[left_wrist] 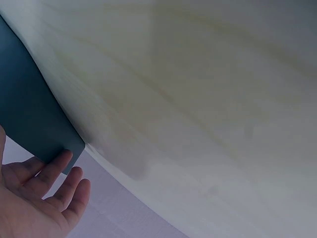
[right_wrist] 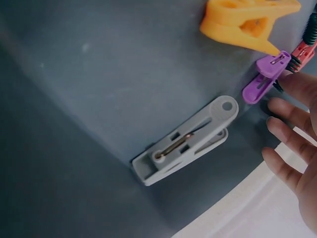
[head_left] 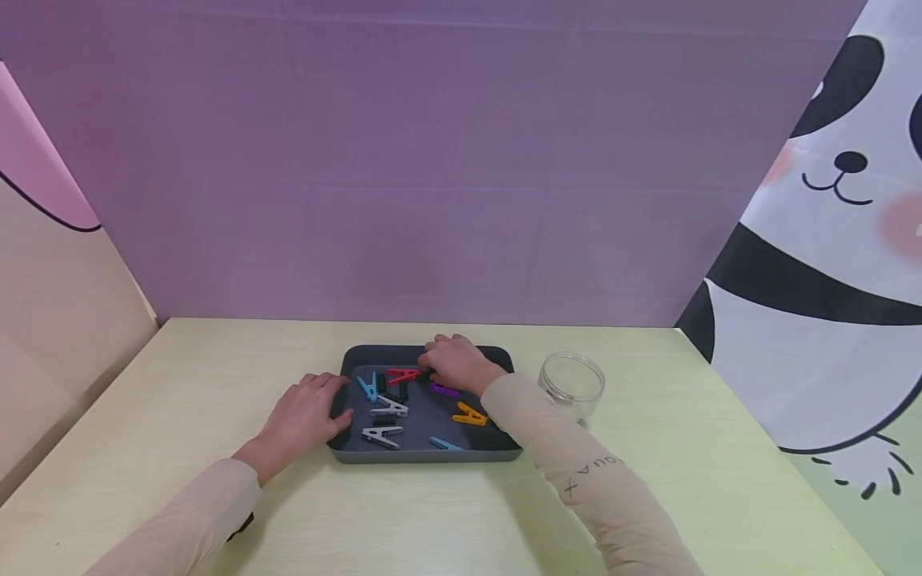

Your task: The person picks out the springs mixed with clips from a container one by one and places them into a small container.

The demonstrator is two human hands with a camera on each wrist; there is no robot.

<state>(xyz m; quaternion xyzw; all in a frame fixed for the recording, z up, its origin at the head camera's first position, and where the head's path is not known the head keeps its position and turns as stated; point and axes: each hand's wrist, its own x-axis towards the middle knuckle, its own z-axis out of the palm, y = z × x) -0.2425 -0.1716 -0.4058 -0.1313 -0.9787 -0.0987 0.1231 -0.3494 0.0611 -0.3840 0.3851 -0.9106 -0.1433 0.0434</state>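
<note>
A dark grey tray [head_left: 425, 458] on the table holds several plastic clothespins and black coiled hair ties. My left hand [head_left: 306, 410] rests at its left rim, fingertips against the outer wall [left_wrist: 37, 99] in the left wrist view. My right hand [head_left: 461, 364] reaches over the tray's far side, its fingers loosely bent. In the right wrist view those fingertips are beside a purple clothespin [right_wrist: 266, 77] and a black coiled hair tie [right_wrist: 293, 64], near a red clothespin [right_wrist: 303, 53]. A grey clothespin [right_wrist: 185, 141] and a yellow clothespin [right_wrist: 242, 22] lie nearer that camera.
A clear round jar [head_left: 574, 380] stands just right of the tray, close to my right sleeve [head_left: 569, 456]. White clothespins [head_left: 382, 434] and blue clothespins [head_left: 445, 444] lie in the tray. A purple cloth [head_left: 432, 176] hangs behind the table's far edge.
</note>
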